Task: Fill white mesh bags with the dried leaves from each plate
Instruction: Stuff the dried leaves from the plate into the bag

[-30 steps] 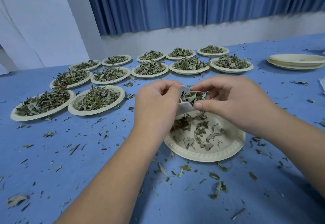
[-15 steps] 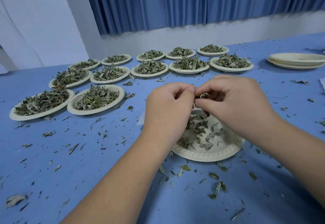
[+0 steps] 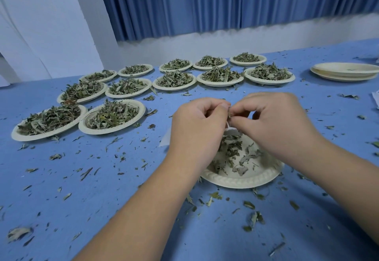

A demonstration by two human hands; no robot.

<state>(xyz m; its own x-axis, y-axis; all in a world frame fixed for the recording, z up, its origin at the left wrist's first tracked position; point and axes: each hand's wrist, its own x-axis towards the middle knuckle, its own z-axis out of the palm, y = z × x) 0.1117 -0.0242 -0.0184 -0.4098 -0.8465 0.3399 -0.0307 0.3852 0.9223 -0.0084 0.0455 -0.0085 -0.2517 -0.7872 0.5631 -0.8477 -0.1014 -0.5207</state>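
White mesh bag [image 3: 231,132] hangs just above the near plate [image 3: 246,180], mostly hidden behind the person's fingers, with only a white strip showing below the knuckles. The left hand [image 3: 196,125] and right hand [image 3: 274,125] meet thumb to thumb, fingers curled, both pinching the bag's top edge, where a scrap of leaf pokes up between the fingertips. Dried leaves [image 3: 231,154] lie thinly in the near plate. Farther back on the blue table [image 3: 102,189] sit rows of heaped plates [image 3: 141,110]. A stack of empty plates [image 3: 344,72] stands far right, and leaf crumbs [image 3: 252,217] are scattered all around.
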